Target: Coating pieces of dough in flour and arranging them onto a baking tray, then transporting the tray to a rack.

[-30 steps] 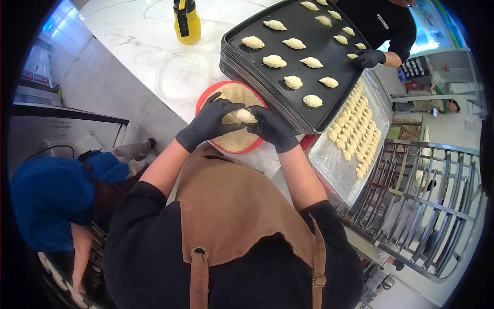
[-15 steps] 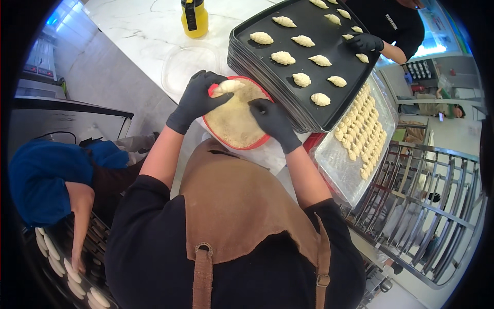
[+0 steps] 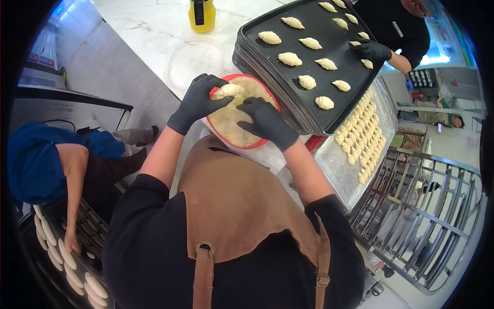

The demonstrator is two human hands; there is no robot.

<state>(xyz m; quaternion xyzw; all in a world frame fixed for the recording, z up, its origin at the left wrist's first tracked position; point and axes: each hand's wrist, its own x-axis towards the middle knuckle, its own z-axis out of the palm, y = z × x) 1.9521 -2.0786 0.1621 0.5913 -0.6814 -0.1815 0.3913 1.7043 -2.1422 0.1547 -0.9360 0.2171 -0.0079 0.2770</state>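
My left hand (image 3: 199,102), in a black glove, grips a small raw croissant (image 3: 227,91) at the far left edge of a red-rimmed round container (image 3: 210,122). A beige, crumbly coating (image 3: 224,119) fills the container. Over its right side is my right hand (image 3: 268,122), also gloved, with thumb and fingers apart and nothing visible in it. Its fingertips are at the crumbs; whether they touch cannot be told. Several coated croissants (image 3: 289,59) lie spaced on the top black tray (image 3: 267,77) of a stack, just beyond my right hand.
A silver tray (image 3: 334,185) on the right carries rows of plain raw croissants (image 3: 360,134). A co-worker's gloved hand (image 3: 373,50) reaches over the black tray. On the marble table stand a clear lid-like container (image 3: 193,59) and a yellow bottle (image 3: 201,16). Another person (image 3: 46,159) bends at left.
My right hand has moved left over the crumbs, and its fingers have spread. The left hand keeps hold of the croissant, which now looks crumb-coated. The trays appear shifted slightly right and down.
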